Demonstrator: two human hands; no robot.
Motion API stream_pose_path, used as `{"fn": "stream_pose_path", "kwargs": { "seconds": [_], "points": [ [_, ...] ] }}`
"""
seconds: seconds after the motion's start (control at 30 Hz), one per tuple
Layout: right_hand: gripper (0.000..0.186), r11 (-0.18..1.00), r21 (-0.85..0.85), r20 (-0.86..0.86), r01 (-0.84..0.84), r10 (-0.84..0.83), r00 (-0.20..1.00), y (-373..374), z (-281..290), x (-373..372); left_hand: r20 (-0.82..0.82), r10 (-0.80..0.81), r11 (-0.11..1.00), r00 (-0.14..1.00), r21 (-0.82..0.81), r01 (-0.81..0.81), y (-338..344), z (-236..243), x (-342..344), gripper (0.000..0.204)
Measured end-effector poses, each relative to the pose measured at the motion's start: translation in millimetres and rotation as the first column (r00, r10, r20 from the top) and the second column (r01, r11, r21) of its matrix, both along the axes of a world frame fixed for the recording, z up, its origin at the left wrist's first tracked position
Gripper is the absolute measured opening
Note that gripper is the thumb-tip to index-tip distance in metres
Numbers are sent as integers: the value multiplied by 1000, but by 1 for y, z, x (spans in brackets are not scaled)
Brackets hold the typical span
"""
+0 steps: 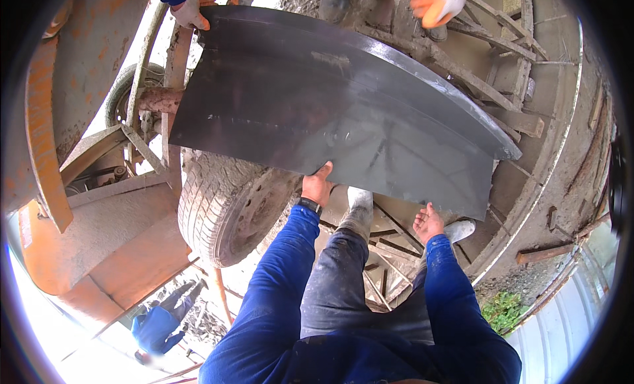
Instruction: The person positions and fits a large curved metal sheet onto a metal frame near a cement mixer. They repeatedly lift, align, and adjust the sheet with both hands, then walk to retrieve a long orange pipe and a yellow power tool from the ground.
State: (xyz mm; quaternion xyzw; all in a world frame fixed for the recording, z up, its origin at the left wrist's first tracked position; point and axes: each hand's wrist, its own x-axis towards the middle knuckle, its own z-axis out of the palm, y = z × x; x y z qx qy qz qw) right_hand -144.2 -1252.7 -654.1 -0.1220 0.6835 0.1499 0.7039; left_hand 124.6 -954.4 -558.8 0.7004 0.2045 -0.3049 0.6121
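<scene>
A large dark metal sheet with a bent upper rim spans the middle of the head view. My left hand grips its lower edge, thumb on top. My right hand is at the same edge farther right, fingers curled and fingertips against it. A co-worker's gloved hand holds the sheet's upper left corner; another orange-and-white glove is above the sheet's right half. A muddy tire lies under the sheet, left of my legs.
My boots stand on a muddy steel lattice frame. Rusty orange machinery fills the left. A person in blue is at the lower left. A curved muddy ledge, green plants and corrugated sheet lie to the right.
</scene>
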Motion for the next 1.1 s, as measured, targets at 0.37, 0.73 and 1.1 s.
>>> {"fn": "stream_pose_path", "kwargs": {
  "seconds": [0.37,0.73,1.1],
  "points": [
    [16,778,-341,25,-527,568,823,-17,6,-14,-148,310,936,939,-124,-329,-24,2,0,33],
    [21,752,-400,25,-524,581,814,-40,27,-55,-149,380,915,913,-85,-395,-35,-11,-2,38],
    [15,616,-460,-26,-639,710,704,-91,39,-38,-186,369,922,911,-53,-384,-47,-2,-8,38]
  ]
}}
